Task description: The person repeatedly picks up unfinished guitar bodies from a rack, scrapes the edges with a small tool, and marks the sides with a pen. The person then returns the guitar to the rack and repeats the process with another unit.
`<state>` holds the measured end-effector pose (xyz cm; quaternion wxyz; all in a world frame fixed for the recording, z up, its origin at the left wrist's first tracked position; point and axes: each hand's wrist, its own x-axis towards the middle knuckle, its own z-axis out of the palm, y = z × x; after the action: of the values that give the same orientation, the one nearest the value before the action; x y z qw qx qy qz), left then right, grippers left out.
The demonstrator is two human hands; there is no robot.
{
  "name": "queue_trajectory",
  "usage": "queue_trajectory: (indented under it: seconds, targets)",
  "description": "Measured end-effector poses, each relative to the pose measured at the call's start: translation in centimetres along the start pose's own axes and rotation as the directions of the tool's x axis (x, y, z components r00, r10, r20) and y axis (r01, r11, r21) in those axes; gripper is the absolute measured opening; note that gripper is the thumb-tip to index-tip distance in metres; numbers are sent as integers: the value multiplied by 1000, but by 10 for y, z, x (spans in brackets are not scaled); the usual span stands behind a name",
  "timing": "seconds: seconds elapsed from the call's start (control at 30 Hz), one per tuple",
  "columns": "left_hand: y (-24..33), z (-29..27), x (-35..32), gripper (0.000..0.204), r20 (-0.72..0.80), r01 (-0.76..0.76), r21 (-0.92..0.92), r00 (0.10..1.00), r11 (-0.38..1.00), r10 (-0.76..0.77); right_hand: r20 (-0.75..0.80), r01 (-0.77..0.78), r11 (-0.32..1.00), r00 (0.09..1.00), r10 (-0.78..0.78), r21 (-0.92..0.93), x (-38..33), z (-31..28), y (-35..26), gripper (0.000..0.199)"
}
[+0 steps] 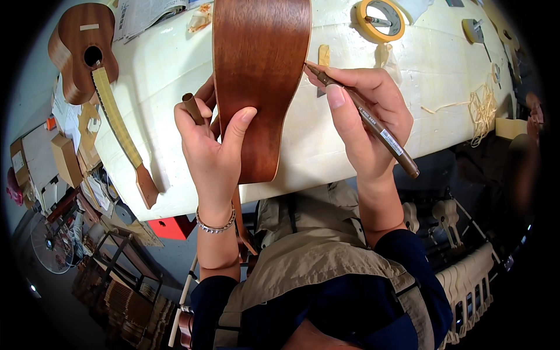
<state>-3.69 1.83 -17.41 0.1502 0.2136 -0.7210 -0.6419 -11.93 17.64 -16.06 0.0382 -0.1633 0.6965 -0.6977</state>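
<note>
— Holding what over the worktop [443, 64]?
— Clasping the wooden instrument body [261, 70] in the left fingers [236, 127], apparently steadying its edge.
— And gripping with the right fingers [343, 114]?
— Pinching a brown marker [378, 126] at that edge; on the left, tucking a cap [192, 108], seemingly for handiness.

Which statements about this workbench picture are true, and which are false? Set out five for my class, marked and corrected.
1. The right hand holds a brown pen. True.
2. The left hand is empty. False: it holds a brown cap, and its thumb rests on the wooden body.
3. The brown pen's tip is at the right edge of the wooden body. True.
4. A small guitar lies at the picture's right. False: it lies at the upper left.
5. The tape roll is blue. False: it is yellow.
</note>
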Motion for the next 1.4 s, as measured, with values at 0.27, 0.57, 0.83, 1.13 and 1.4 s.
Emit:
queue_trajectory:
  seconds: [0.27,0.57,0.83,1.13,1.4]
  targets:
    - [0,0,1,40,-10,9,-32,1000,999,-10,7,-35,996,999,35,79,-14,4,7,16]
    - [-2,-2,1,41,-10,-7,-13,1000,1000,7,25,-29,1000,999,29,-1,-9,2,1,16]
    - [0,-1,1,41,-22,1,-32,1000,999,-2,16,-6,1000,1000,6,21,-12,4,6,15]
    - [0,0,2,41,-21,-13,-22,1000,1000,12,37,-33,998,999,31,54,-21,4,12,16]
    - [0,0,2,40,-26,-9,0,1000,1000,9,16,8,999,1000,-8,43,-15,5,9,18]
